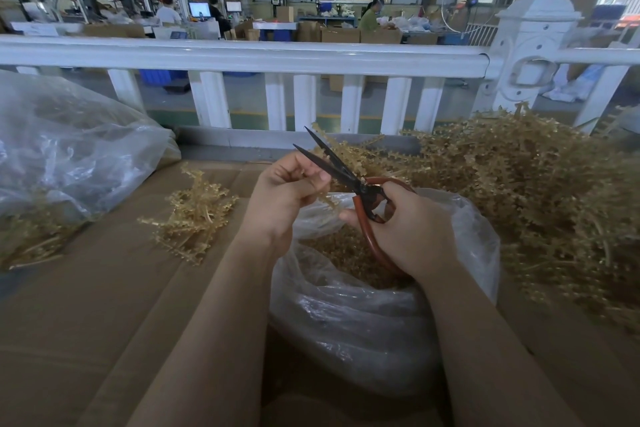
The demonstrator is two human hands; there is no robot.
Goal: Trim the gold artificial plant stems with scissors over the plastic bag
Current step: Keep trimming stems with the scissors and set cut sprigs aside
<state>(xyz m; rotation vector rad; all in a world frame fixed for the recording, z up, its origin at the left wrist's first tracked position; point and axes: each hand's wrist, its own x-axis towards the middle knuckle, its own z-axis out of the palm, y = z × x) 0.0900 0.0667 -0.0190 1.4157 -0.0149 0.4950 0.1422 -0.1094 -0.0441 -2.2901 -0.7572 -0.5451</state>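
My right hand (408,229) grips the red loop handles of black-bladed scissors (332,166), whose blades stand apart and point up and to the left. My left hand (287,191) pinches a thin gold plant stem (327,199) right beside the blades, above the mouth of a clear plastic bag (346,322). Gold trimmings lie inside the bag. A big heap of gold stems (536,191) spreads to the right. A small bunch of gold stems (194,215) lies on the cardboard to the left.
The work surface is brown cardboard (86,305). A second large clear bag (69,149) with gold stems sits at the left. A white railing (242,55) runs across behind the surface, with people and boxes far beyond.
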